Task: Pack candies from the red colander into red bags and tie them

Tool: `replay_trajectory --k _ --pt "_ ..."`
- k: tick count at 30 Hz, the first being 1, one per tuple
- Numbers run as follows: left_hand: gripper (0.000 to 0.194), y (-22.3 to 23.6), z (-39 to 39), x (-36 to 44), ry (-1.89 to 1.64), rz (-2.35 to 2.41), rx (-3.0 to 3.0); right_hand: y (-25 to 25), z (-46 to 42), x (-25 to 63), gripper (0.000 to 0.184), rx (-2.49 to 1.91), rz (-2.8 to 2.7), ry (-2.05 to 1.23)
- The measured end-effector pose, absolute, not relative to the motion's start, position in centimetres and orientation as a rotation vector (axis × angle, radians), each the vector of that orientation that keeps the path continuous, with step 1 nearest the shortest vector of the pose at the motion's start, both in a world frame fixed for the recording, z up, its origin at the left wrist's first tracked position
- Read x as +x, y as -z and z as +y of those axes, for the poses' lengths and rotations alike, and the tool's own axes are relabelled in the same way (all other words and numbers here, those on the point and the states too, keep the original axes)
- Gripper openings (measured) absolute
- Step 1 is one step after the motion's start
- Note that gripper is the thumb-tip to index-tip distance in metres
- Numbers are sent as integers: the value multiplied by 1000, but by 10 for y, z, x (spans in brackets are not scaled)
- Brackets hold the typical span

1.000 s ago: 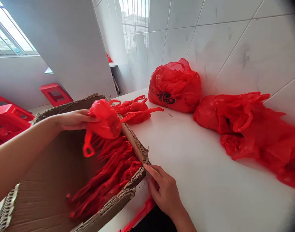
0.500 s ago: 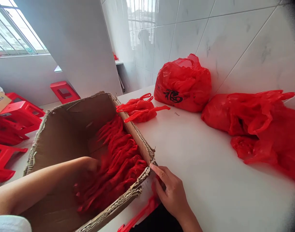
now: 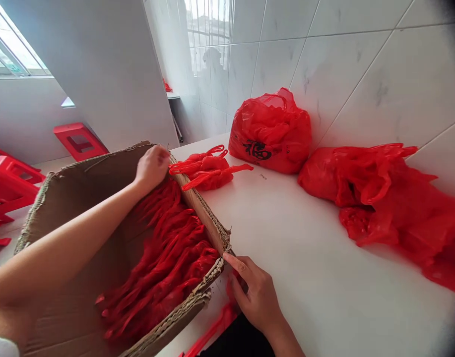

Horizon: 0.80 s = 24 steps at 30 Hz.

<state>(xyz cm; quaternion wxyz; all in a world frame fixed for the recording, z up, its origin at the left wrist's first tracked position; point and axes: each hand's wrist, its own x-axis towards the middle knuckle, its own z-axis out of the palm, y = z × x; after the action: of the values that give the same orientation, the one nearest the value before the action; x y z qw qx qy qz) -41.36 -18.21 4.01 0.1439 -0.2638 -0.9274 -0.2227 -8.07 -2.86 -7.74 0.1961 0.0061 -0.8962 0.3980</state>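
Note:
My left hand (image 3: pixel 153 167) is over the inside of an open cardboard box (image 3: pixel 208 223), near its far right corner. Its fingers are loosely bent and a little blurred, with nothing visible in them, close to the handles of a bundle of red plastic bags (image 3: pixel 212 173) on the table, whose handles lie over the rim. Inside the box, several red plastic bags (image 3: pixel 167 258) lie in a row along the right wall. At the near right corner, my right hand (image 3: pixel 255 292) grips the cardboard, index finger on the edge. Part of a red bag (image 3: pixel 222 317) shows below that hand.
On the white table (image 3: pixel 272 223), a full red bag with black print (image 3: pixel 268 134) stands against the tiled wall. More red bags (image 3: pixel 391 198) are heaped to the right. Red plastic stools (image 3: pixel 80 141) are on the floor at the left.
My left hand has risen from the bags in the box and moved forward to the far right corner. My right hand stays at the near corner. The view has shifted slightly right.

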Motion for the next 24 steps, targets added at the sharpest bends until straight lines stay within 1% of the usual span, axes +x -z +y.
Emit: replay_trajectory --k 2,5,6,9,10,12,15,18,21,24 --pt "30 -44 -142 -410 673 -2623 -947 77 -29 -80 50 4 -2513 -1125" --pt "37 -36 -94 -399 733 -2678 -1239 78 -29 -80 50 -12 -2523 -1133" --pt "36 -32 -84 -397 764 -2710 -1273 78 -29 -80 50 -15 -2526 -1134" --pt "23 -32 -77 -399 916 -2775 -1212 79 -29 -80 50 -11 -2522 -1133" --pt "23 -36 -83 -402 994 -2788 -1175 79 -29 -80 51 -8 -2520 -1133" --pt "29 -49 -104 -408 1184 -2802 -1085 80 -29 -80 50 -3 -2519 -1135" --pt "39 -69 -157 -412 1488 -2810 -917 81 -28 -80 49 8 -2512 -1160" --pt "46 -78 -222 -414 1671 -2893 -674 82 -26 -79 48 29 -2491 -1181" --pt "58 -65 -283 -417 1711 -3146 -417 83 -25 -79 47 48 -2489 -1192" --pt "63 -30 -323 -417 1617 -3506 -250 83 -25 -79 47 58 -2488 -1206"
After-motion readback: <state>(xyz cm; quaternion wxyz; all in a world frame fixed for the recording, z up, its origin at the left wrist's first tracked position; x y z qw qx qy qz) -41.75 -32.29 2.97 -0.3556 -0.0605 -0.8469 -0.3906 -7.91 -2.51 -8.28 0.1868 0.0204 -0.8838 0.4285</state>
